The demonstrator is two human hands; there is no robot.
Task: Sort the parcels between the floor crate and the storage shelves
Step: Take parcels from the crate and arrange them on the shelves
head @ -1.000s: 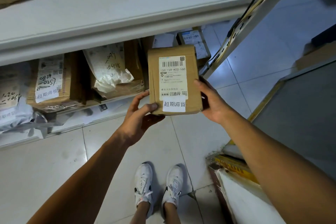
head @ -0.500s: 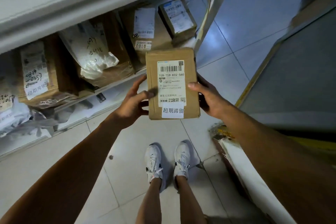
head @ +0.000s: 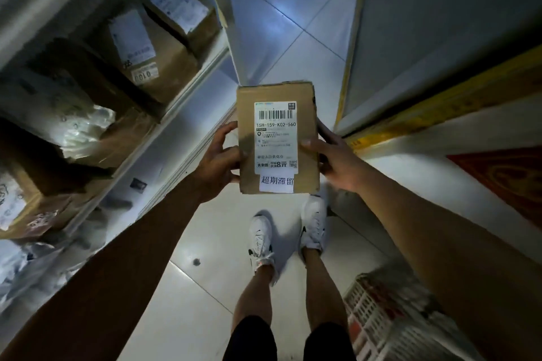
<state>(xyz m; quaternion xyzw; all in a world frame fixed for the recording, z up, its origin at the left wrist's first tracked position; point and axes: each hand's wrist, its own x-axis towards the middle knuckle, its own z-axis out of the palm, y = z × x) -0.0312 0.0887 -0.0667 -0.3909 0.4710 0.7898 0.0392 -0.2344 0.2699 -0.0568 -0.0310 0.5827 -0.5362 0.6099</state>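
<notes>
Pale floor tiles (head: 205,296) are filling the middle of the view, with a narrow aisle running between storage shelves (head: 164,114) on the left and a grey panel with a yellow edge (head: 434,38) on the right. A person is standing there holding one small cardboard parcel (head: 277,138) out in front, above their two white sneakers (head: 261,239). It's got a barcode label reading 15H-159-K02-560 and a second white sticker lower down.

The left hand (head: 218,167) is gripping the parcel's left edge, fingers curled behind it and thumb on the front. The right hand (head: 337,161) is doing the same on the right edge, thumb pressing on the label side, so both sets of fingers are clamped on the box.

On the lower shelf, at least four brown boxes (head: 152,58) are sitting side by side, a couple with white labels, plus a crinkly clear plastic bag (head: 88,132) wedged among them; the far-left ones are too blurred to count properly. Down at the bottom right, one white lattice floor crate (head: 381,319) is peeking out, partly hidden by the right forearm. A red patterned mat (head: 510,179) is showing at the right edge.
</notes>
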